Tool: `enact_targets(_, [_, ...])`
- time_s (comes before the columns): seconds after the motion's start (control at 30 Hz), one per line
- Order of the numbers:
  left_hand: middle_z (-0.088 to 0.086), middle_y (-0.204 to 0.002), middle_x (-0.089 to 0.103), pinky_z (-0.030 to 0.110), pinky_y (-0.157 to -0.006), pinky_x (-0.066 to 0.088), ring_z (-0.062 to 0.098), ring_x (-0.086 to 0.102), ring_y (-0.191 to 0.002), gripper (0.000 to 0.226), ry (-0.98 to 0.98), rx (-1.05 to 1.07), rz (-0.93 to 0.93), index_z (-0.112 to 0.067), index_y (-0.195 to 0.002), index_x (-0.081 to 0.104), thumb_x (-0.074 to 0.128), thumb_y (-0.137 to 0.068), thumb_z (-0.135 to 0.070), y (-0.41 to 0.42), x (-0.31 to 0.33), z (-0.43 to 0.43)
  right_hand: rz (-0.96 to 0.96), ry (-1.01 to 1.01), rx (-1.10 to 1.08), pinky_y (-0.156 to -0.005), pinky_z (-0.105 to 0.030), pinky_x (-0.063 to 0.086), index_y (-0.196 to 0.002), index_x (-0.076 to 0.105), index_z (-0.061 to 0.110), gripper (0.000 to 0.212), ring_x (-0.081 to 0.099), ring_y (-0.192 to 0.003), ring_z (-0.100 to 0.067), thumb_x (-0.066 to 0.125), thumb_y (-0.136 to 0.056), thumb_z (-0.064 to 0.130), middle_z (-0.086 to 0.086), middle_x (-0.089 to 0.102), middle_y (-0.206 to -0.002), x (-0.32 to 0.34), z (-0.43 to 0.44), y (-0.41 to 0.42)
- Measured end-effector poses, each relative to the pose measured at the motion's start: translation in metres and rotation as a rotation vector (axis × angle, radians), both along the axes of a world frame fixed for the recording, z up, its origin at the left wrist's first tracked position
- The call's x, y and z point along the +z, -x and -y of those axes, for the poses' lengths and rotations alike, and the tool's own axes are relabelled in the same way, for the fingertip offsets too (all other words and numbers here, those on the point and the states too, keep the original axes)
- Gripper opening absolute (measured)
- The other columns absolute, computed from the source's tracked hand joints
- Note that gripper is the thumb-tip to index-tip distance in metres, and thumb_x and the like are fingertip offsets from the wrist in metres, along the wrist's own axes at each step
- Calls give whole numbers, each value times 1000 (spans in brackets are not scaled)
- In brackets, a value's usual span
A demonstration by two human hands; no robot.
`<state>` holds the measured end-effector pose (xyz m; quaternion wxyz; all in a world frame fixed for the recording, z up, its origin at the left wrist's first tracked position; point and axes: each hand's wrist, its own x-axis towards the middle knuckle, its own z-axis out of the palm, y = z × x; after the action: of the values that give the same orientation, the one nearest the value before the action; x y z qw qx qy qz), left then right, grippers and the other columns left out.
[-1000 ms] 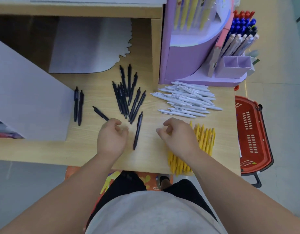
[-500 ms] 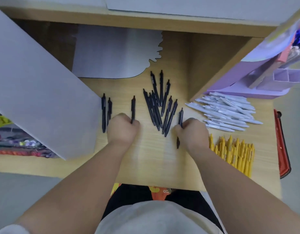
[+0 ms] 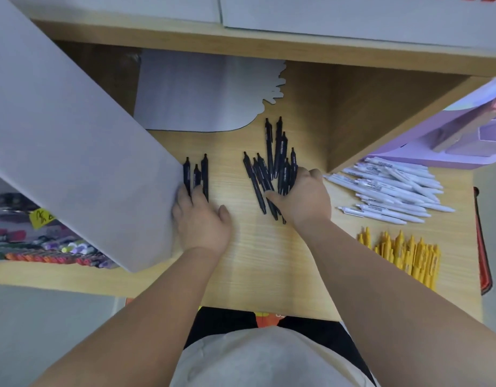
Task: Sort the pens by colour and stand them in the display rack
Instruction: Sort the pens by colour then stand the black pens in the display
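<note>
Three black pens (image 3: 197,174) lie side by side against the edge of a grey board. My left hand (image 3: 202,222) rests its fingertips on their near ends, thumb spread away. A larger bunch of black pens (image 3: 269,169) lies at mid-table. My right hand (image 3: 304,198) curls round it, thumb on the left and fingers on the right. White pens (image 3: 394,188) are heaped to the right, and yellow pens (image 3: 403,252) lie nearer the front edge. Only a corner of the purple display rack (image 3: 436,146) shows at the far right.
A large grey board (image 3: 59,129) slants over the table's left side. A grey sheet (image 3: 199,93) lies at the back under a wooden shelf (image 3: 269,48). A wooden divider (image 3: 361,118) stands left of the rack. A red basket's edge (image 3: 482,247) shows at the right.
My left hand slid its single black pen left against the two by the board. My right hand moved up and closed round the main bunch of black pens. The view shifted left.
</note>
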<state>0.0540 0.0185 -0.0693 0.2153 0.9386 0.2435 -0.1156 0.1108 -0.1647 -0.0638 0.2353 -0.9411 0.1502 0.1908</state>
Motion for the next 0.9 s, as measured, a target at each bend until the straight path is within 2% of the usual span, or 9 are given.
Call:
enact_targets(0.13, [18,-141,43,45,-113,31,35,38,-132,65,53,64,63,-7,-149,34,57,-91,-26,-11,0,-2,14,-54,36,-70,-30,49,-115,58,13,59,59,-83,-23,82,-71,44,-4,47,-115,-1,-10,2])
enact_targets(0.3, [14,-136,45,36,-108,36,30,43,-128,61,236,81,45,-6,-145,41,58,-93,-35,-41,-1,15,53,-122,105,-77,-32,54,-109,62,17,47,59,-85,-19,81,-71,38,-1,51,-106,-6,-17,18])
enact_targets(0.4, [8,-123,48,36,-100,44,27,48,-116,60,249,45,30,-12,-130,53,67,-83,-47,-46,-5,28,27,-191,193,-69,-24,45,-109,60,18,41,51,-81,-12,77,-74,30,-2,55,-103,-6,-22,36])
enact_targets(0.5, [8,-122,48,37,-98,46,27,49,-114,62,216,6,41,-14,-133,51,71,-80,-37,-41,-8,30,13,-218,261,-66,-22,38,-104,62,17,32,49,-79,-12,73,-80,36,-1,54,-96,-1,-18,44])
enact_targets(0.6, [7,-122,49,31,-99,42,26,49,-114,60,231,-13,74,-15,-135,51,72,-81,-29,-31,-5,26,23,-170,188,-72,-27,45,-112,65,12,42,58,-86,-22,60,-90,47,-7,58,-105,4,-5,23])
enact_targets(0.7, [-2,-113,45,23,-93,35,20,48,-111,55,281,-39,99,-16,-132,55,75,-81,-25,-21,1,20,58,-162,155,-84,-29,49,-135,54,14,51,61,-95,-23,54,-95,46,-12,56,-127,9,0,-16])
enact_targets(0.8, [-5,-108,43,21,-90,38,11,47,-100,49,306,-58,105,-16,-126,58,76,-81,-25,-15,3,13,35,-185,201,-93,-35,51,-144,42,20,59,60,-108,-25,54,-94,49,-11,47,-140,9,-12,-58])
enact_targets(0.87, [-5,-108,46,19,-87,37,9,48,-98,46,340,-61,86,-20,-124,60,75,-82,-28,-15,4,10,10,-158,248,-88,-39,54,-140,45,20,58,59,-111,-24,56,-93,51,-8,51,-135,6,-25,-80])
enact_targets(0.9, [-5,-108,47,19,-86,37,8,49,-97,45,368,-56,71,-22,-123,60,75,-82,-30,-15,5,9,-3,-101,283,-76,-36,55,-130,53,17,53,61,-104,-23,57,-91,53,-7,58,-124,4,-31,-90])
